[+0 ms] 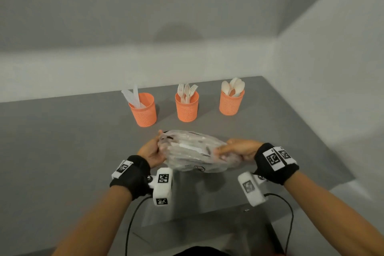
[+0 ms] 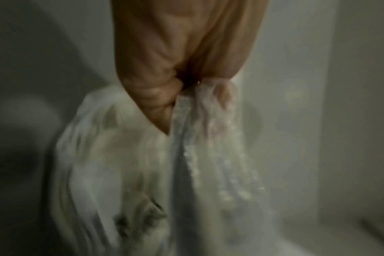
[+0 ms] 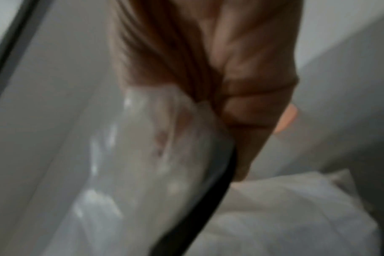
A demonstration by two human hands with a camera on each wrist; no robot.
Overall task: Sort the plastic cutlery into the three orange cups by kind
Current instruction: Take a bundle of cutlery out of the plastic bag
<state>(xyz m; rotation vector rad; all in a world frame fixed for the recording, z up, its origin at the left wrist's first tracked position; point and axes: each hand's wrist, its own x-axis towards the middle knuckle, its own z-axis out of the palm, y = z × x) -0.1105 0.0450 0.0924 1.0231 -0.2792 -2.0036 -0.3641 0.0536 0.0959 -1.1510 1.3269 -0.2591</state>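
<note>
Three orange mesh cups stand in a row on the grey table. The left cup holds white knives, the middle cup holds forks, the right cup holds spoons. In front of them I hold a clear plastic bag above the table. My left hand grips its left end and my right hand grips its right end. Both wrist views are blurred; the bag hangs from the left hand, and the right hand clutches the bag.
White walls close the table at the back and on the right. The table's near edge runs below my wrists. Black cables hang from the wrist cameras.
</note>
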